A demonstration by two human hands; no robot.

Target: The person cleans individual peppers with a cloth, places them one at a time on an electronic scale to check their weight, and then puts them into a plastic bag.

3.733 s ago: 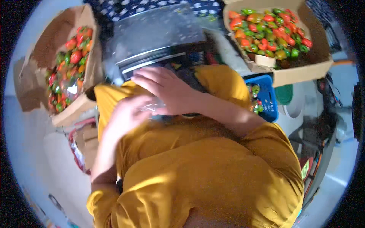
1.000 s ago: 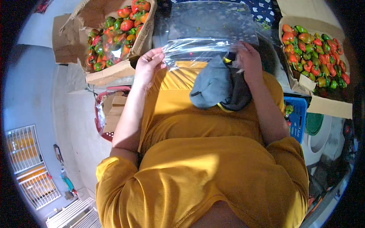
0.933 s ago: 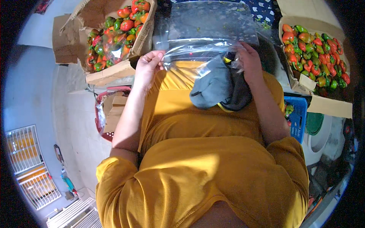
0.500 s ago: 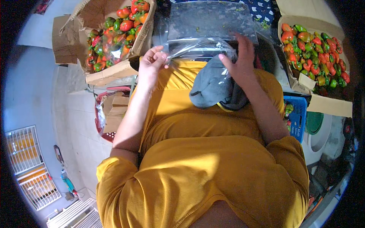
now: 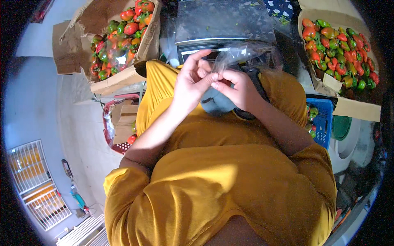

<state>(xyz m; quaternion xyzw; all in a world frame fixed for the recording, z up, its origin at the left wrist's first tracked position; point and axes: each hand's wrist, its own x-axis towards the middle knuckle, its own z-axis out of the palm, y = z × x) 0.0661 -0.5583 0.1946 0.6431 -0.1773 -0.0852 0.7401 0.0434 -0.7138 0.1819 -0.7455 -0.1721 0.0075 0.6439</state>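
A clear plastic bag (image 5: 246, 52) stretches up and to the right from my fingers, in front of a metal-topped scale (image 5: 225, 22). With thumb and fingers, my left hand (image 5: 192, 82) pinches one edge of it. Right beside it, my right hand (image 5: 238, 89) is closed on the same edge, and the two thumbs nearly meet. Nothing shows inside the bag. Below the hands a grey cloth item with dark straps (image 5: 217, 103) lies on my lap, partly covered by the right hand.
At the left stands a cardboard box (image 5: 119, 84) of red and green peppers (image 5: 131, 28); another open box (image 5: 357, 107) of peppers (image 5: 336, 53) is at the right. A blue crate (image 5: 324, 123) sits by my right side, a red basket (image 5: 110, 133) by my left.
My hands have come together from far apart; the left moved right, the right moved down and left. The bag's edge, held by the left hand before, is now gathered between both.
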